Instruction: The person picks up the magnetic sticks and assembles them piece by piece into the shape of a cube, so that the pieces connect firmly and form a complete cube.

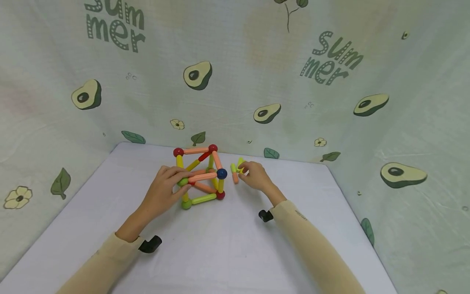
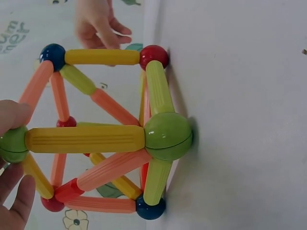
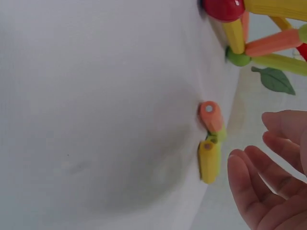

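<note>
A box-like frame of magnetic rods and balls [image 1: 202,177] stands on the table, with salmon, yellow, green and red rods joined at coloured balls. My left hand [image 1: 163,190] holds it at a green ball [image 2: 13,144] on its near upper corner, thumb and fingers around that ball. To the right of the frame lie several loose rods: a salmon rod [image 3: 211,115] and a yellow rod [image 3: 208,162] show end-on, with green ones partly behind them. Just over these rods my right hand [image 1: 254,175] hovers, fingers loosely bent and apart from them in the right wrist view.
The white table [image 1: 205,253] runs back to a hanging cloth [image 1: 227,102] printed with avocados, leaves and lettering. Dark wrist cameras [image 1: 150,244] sit at both sleeve cuffs.
</note>
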Demonstrator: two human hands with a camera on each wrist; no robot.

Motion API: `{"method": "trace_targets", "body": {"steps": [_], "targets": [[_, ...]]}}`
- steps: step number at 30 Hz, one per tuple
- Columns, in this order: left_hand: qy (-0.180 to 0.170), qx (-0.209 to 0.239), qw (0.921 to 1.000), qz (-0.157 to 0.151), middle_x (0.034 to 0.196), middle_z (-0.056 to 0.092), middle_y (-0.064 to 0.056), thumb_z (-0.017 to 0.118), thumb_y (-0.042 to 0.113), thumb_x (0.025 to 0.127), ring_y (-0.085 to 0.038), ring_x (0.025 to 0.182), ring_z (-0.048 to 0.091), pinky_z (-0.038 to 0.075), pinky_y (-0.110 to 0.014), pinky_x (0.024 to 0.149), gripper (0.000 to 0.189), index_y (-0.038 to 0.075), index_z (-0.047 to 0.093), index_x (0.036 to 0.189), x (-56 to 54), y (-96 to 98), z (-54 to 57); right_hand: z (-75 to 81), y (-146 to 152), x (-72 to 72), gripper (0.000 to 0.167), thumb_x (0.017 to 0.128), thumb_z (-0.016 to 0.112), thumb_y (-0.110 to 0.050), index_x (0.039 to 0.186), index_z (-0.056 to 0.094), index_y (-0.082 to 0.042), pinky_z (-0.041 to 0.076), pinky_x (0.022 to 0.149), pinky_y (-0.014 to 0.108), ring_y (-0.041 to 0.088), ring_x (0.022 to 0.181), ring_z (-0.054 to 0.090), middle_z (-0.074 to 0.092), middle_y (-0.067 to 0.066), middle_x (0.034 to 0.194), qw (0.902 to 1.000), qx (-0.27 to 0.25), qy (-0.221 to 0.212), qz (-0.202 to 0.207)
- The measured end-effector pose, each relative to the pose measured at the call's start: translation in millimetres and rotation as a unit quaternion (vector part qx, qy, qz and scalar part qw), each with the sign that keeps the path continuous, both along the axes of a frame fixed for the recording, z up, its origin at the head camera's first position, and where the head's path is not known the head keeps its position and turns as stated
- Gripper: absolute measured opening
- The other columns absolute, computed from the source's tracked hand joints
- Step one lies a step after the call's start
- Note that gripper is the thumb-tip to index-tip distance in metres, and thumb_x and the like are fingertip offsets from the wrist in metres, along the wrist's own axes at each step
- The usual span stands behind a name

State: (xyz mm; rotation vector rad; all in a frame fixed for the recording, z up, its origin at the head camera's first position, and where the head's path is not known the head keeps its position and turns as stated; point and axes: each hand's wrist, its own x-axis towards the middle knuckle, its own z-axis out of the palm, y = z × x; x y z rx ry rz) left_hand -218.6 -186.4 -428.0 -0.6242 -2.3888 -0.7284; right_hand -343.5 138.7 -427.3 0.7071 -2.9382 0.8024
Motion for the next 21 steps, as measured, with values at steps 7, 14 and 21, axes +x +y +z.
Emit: {"method": "trace_targets", "body": {"steps": [7, 14, 21], "targets": [[0.003, 0.003, 1.0, -0.004, 0.123, 0.07, -0.008, 0.088, 0.015, 0.089, -0.024, 0.102, 0.047, 0.045, -0.039, 0.079, 0.042, 0.008, 0.075, 0.128, 0.3, 0.0, -1.4, -21.7, -10.7, -10.2, 0.032, 0.099, 0.076, -0.017, 0.127, 0.073, -0.002, 0.057, 0.091, 0.043, 0.029, 0.099, 0.062, 0.071, 0.016, 0.111, 0.9991, 0.0, -0.022, -0.036], [-0.008, 0.001, 1.0, 0.0, 0.127, 0.069, -0.008, 0.087, 0.015, 0.09, -0.024, 0.104, 0.047, 0.046, -0.039, 0.08, 0.043, 0.01, 0.074, 0.131, -0.8, -0.1, -5.5, -33.5, -17.5, -14.6, 0.033, 0.1, 0.076, -0.022, 0.128, 0.072, -0.005, 0.056, 0.09, 0.04, 0.026, 0.097, 0.06, 0.068, 0.011, 0.106, 0.9968, 0.002, -0.03, -0.074], [-0.017, 0.001, 0.9998, 0.005, 0.13, 0.067, -0.007, 0.086, 0.012, 0.091, -0.024, 0.106, 0.047, 0.047, -0.039, 0.082, 0.044, 0.01, 0.072, 0.133, -0.6, -0.6, -8.9, -37.6, -19.3, -16.4, 0.029, 0.105, 0.07, -0.021, 0.127, 0.072, -0.003, 0.056, 0.088, 0.041, 0.027, 0.094, 0.06, 0.067, 0.012, 0.103, 0.9976, 0.014, -0.021, -0.064]]}}
